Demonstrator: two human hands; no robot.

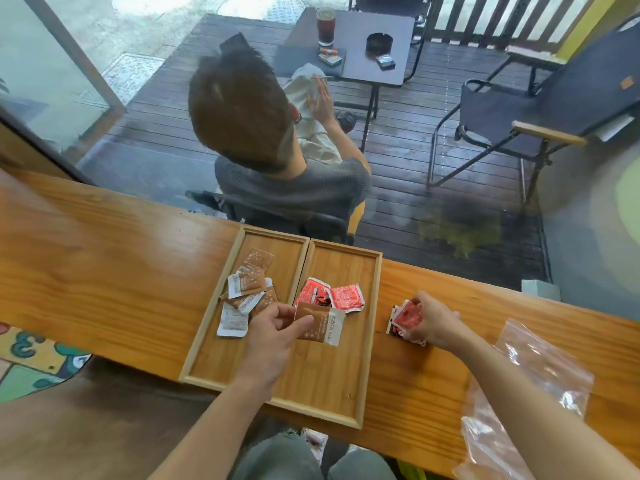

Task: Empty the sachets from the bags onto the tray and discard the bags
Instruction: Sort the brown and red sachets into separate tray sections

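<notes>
A two-compartment wooden tray (pixel 360 368) lies on the wooden counter. Several brown sachets (pixel 247 289) sit in its left compartment, and a few red sachets (pixel 346 297) lie in its right one. My left hand (pixel 277 334) pinches a brown sachet (pixel 322 325) above the divider, over the right compartment. On the counter to the right of the tray, my right hand (pixel 434 322) grips a small stack of red sachets (pixel 407 320). A clear plastic bag (pixel 526 386) lies crumpled at the right, partly under my right forearm.
Beyond the counter's far edge and a glass pane, a person (pixel 277 150) sits with their back to me. Further out stand a dark table (pixel 367 50) with a drink and an ashtray, and a folding chair (pixel 526 109). A white box (pixel 540 289) sits at the counter's far right.
</notes>
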